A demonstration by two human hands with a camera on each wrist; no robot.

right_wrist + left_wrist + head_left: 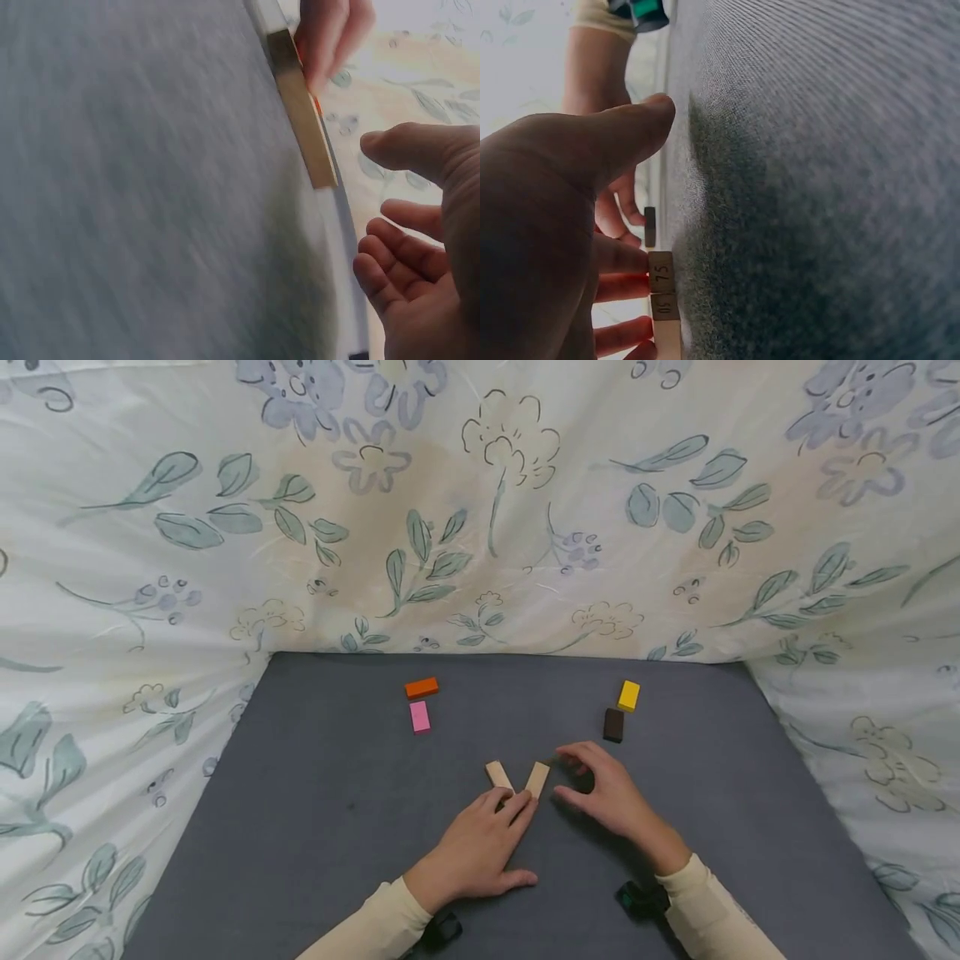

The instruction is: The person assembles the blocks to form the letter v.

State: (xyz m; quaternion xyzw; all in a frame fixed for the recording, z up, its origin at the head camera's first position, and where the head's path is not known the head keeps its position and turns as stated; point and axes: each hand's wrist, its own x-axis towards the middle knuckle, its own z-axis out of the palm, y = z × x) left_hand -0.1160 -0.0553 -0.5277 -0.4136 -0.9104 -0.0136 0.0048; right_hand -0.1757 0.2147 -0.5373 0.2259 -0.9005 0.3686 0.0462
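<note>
Two light wooden blocks lie on the grey table in a V, a left block point(497, 773) and a right block point(537, 777), their near ends close together. My left hand point(480, 847) rests its outstretched fingertips on those near ends, thumb held out to the side. Handwritten figures show on the block ends point(661, 271) in the left wrist view. Just right of the right block, my right hand point(611, 793) hovers with thumb and fingers apart and nothing between them. In the right wrist view a gap separates it from the long wooden block point(306, 124).
Farther back at left lie an orange block point(422, 688) and a pink block point(420, 717). A yellow block point(629, 695) and a dark brown block point(613, 725) lie back right. Floral cloth point(450, 510) hangs behind and beside the grey table point(300, 827).
</note>
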